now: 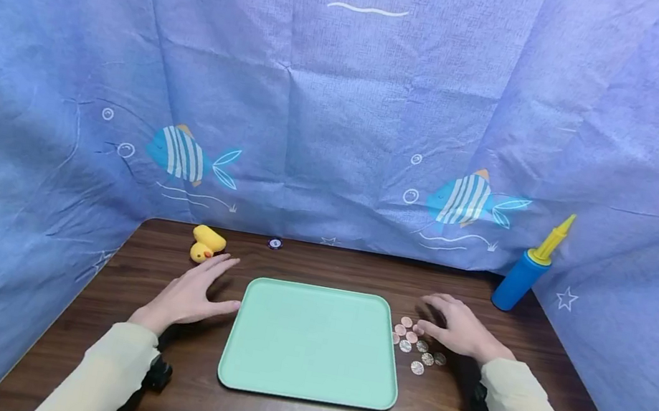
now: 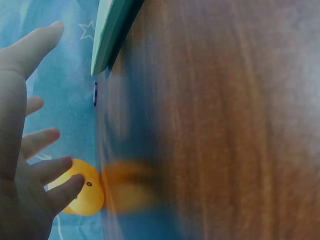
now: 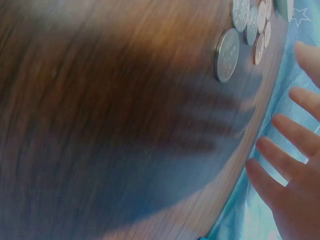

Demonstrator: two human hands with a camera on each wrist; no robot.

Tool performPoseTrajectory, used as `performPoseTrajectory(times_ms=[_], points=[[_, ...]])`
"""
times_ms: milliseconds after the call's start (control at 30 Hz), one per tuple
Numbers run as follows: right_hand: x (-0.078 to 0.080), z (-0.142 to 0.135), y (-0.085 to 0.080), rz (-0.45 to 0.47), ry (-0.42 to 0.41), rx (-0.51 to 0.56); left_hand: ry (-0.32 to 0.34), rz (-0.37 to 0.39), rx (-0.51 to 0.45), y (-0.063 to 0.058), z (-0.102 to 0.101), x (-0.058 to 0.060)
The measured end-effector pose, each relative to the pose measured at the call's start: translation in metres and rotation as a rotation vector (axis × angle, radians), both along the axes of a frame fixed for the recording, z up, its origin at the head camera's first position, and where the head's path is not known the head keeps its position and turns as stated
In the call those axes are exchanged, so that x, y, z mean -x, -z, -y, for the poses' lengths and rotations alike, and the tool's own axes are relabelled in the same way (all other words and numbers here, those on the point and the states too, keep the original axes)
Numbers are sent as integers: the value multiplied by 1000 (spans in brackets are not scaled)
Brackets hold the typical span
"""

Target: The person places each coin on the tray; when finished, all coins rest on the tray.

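A light green tray point(image 1: 313, 344) lies on the dark wooden table between my hands. Just left of it is my left hand point(image 1: 193, 292), fingers spread, holding nothing; its thumb reaches close to the tray's left rim. Beyond those fingertips lies a yellow rubber duck point(image 1: 209, 240), partly hidden behind the fingers in the left wrist view. My right hand point(image 1: 462, 329) hovers at the tray's right side, fingers apart and holding nothing. Several coins point(image 1: 405, 346), some copper and some silver, lie loose beside the tray, near and below the right thumb. The right wrist view shows a silver coin point(image 3: 227, 55) close up.
At the table's back edge lies a small dark poker chip point(image 1: 275, 244). A blue hand pump point(image 1: 522, 278) with a yellow nozzle stands tilted at the back right. Blue fish-patterned cloth point(image 1: 342, 128) hangs behind the table and along both sides.
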State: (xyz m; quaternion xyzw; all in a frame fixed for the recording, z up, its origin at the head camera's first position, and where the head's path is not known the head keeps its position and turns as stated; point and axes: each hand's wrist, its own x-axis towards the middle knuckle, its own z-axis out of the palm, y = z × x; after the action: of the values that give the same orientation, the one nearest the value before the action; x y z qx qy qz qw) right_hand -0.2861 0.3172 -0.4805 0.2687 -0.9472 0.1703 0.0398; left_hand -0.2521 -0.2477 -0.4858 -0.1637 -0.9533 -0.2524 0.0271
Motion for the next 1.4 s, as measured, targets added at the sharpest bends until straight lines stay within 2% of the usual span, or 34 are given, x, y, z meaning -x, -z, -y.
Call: performPoseTrajectory(times_ms=[167,467,733,867,1000,1100,1400], points=[[2,1,4,13,-50,10,70,24,-38,5,-1,-2],[4,4,4,72,-111,23,163,166,-165,7,2,-2],[7,7,2,104,-149,22,296,299,-216,5,6,-2],[8,9,3,112,-153,30,351,299,-198,5,9,0],[8,11,3,110,-151,45,419,221,-160,8,10,3],[8,12,3,110,-151,54,428,185,-147,11,10,4],[10,13,0,148,-146,47,346,229,-120,11,7,2]])
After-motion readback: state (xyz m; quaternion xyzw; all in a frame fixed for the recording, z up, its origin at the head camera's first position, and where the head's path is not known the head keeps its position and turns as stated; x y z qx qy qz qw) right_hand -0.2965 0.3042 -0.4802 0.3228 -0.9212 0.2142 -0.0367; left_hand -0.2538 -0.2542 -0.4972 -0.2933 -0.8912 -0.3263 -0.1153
